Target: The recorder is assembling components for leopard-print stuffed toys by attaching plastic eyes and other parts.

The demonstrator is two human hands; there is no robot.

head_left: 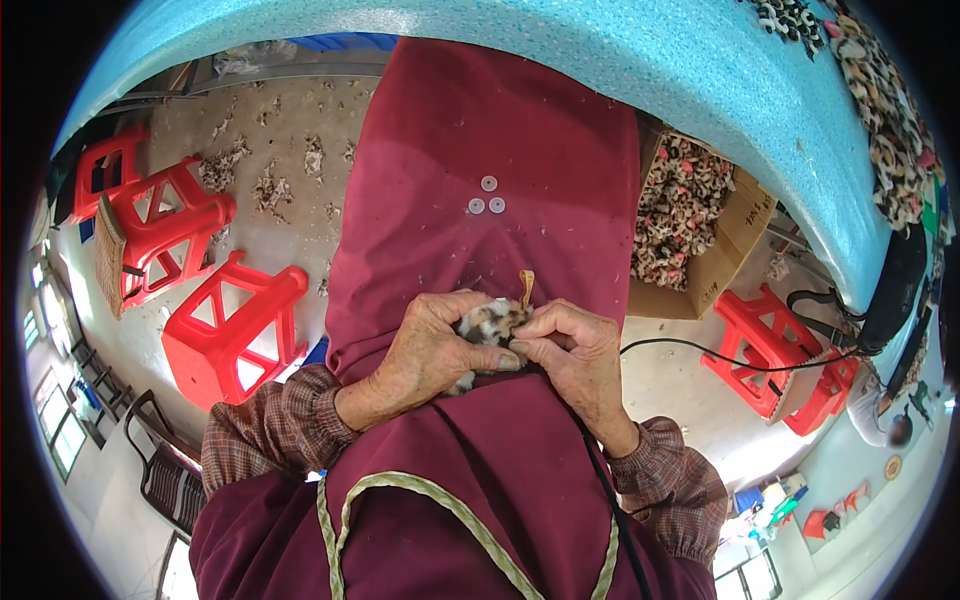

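Observation:
Over my lap, a small fuzzy plush piece [490, 322] patched in white, brown and black is held between my hands. My left hand [425, 345] wraps round its left side, the thumb lying across the near edge. At its right edge my right hand [575, 350] pinches with thumb and forefinger; what lies between those fingertips is too small to make out. A narrow tan strip [526, 287] sticks up from the far side of the piece. Beyond it, three round whitish discs [489, 184] lie on the maroon apron cloth [420, 180].
An open cardboard box [738, 240] full of small mottled plush pieces [680, 215] stands on the right. A blue table [640, 60] curves across the far side, with more pieces [880, 110] piled at its right. Red stools [235, 325] flank both sides; a black cable [680, 343] runs rightward.

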